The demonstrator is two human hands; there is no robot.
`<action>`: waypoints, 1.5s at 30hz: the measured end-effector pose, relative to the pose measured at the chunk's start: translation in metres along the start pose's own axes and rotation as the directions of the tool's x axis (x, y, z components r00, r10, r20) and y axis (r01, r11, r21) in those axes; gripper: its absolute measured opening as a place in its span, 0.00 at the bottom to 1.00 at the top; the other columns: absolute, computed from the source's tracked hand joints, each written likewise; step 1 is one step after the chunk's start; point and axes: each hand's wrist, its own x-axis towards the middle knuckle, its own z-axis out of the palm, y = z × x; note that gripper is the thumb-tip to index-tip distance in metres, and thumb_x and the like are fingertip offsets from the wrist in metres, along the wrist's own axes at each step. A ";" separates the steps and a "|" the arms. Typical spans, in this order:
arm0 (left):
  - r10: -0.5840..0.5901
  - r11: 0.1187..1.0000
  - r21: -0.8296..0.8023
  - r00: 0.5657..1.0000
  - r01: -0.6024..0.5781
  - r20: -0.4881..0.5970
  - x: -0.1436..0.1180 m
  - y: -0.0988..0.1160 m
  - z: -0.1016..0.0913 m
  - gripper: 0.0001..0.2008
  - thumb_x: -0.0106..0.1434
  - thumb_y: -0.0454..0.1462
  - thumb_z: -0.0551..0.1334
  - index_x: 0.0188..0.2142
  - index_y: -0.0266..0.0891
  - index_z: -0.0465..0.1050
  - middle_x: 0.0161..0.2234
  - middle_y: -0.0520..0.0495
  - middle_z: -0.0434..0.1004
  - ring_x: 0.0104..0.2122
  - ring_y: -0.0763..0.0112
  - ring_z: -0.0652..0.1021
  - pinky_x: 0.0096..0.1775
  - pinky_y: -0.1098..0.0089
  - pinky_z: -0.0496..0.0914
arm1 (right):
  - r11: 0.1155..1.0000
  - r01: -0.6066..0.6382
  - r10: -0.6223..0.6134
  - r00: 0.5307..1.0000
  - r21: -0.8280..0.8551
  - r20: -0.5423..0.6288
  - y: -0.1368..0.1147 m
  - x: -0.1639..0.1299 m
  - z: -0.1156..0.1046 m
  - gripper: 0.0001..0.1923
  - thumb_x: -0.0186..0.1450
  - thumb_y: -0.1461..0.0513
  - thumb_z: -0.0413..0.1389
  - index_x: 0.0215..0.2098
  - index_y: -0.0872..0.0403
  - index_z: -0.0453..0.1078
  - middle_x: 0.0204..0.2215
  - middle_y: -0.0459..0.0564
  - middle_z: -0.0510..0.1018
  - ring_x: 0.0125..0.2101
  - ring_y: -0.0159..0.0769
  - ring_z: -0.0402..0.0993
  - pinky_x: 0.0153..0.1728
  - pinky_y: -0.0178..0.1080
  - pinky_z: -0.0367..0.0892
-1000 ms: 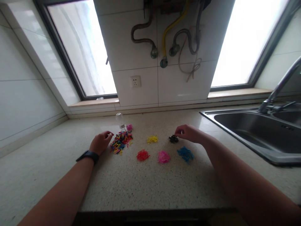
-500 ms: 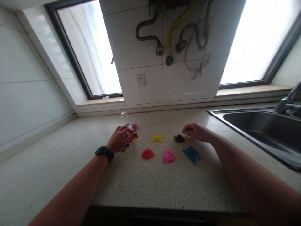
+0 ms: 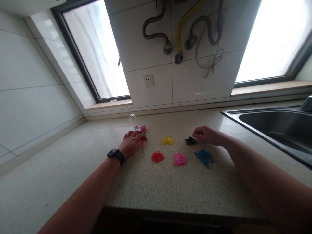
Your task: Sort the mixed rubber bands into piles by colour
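**Left hand (image 3: pixel 131 143) lies over the mixed pile, right hand (image 3: pixel 204 134) stays beside the black pile (image 3: pixel 190 140)**

The left hand is turned palm down, with its fingers bent and a little spread. It covers most of the mixed pile (image 3: pixel 144 143) of small coloured bands, of which some red and yellow pieces show at its fingertips and under its edge. Whether these fingers grip a band, I cannot tell. The left forearm comes diagonally from below, with a dark watch (image 3: pixel 116 156) at the wrist.

The right hand is on its side, its fingers curled inward and the thumb near the forefinger. It is just beside the black pile; whether it is fully closed or holds a band, I cannot tell.

Just beyond the left hand there are a clear container (image 3: pixel 134 121) and a small pink object (image 3: pixel 143 128). To its right is the yellow pile (image 3: pixel 167 140), between the two hands. Nearer to the person are the red pile (image 3: pixel 157 157), closest to the left hand, then the pink pile (image 3: pixel 179 159), and the blue pile (image 3: pixel 204 158) below the right hand.
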 end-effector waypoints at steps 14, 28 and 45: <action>-0.079 0.997 -0.025 0.995 0.078 -0.057 -0.001 -0.001 0.004 0.16 0.69 0.44 0.54 0.52 0.58 0.75 0.56 0.49 0.70 0.54 0.53 0.66 0.53 0.51 0.61 | 1.000 0.005 -0.005 1.000 0.015 0.014 0.001 0.000 0.003 0.17 0.63 0.51 0.54 0.35 0.54 0.78 0.28 0.50 0.80 0.26 0.34 0.72 0.30 0.36 0.63; 0.011 1.000 -0.024 0.988 -0.015 -0.156 0.001 0.000 0.001 0.09 0.66 0.42 0.61 0.43 0.48 0.80 0.46 0.46 0.75 0.47 0.57 0.69 0.52 0.57 0.65 | 1.000 0.012 -0.011 0.999 -0.019 0.046 -0.006 -0.002 0.002 0.18 0.64 0.51 0.52 0.34 0.54 0.78 0.27 0.50 0.80 0.26 0.35 0.71 0.29 0.37 0.62; 0.056 0.975 -0.195 0.965 -0.108 -0.258 0.007 0.006 -0.009 0.06 0.66 0.39 0.62 0.38 0.42 0.78 0.41 0.45 0.76 0.44 0.62 0.71 0.51 0.60 0.64 | 1.000 0.027 -0.027 0.998 -0.012 0.048 0.003 0.001 0.003 0.19 0.63 0.50 0.52 0.34 0.54 0.78 0.28 0.50 0.80 0.27 0.36 0.72 0.29 0.37 0.61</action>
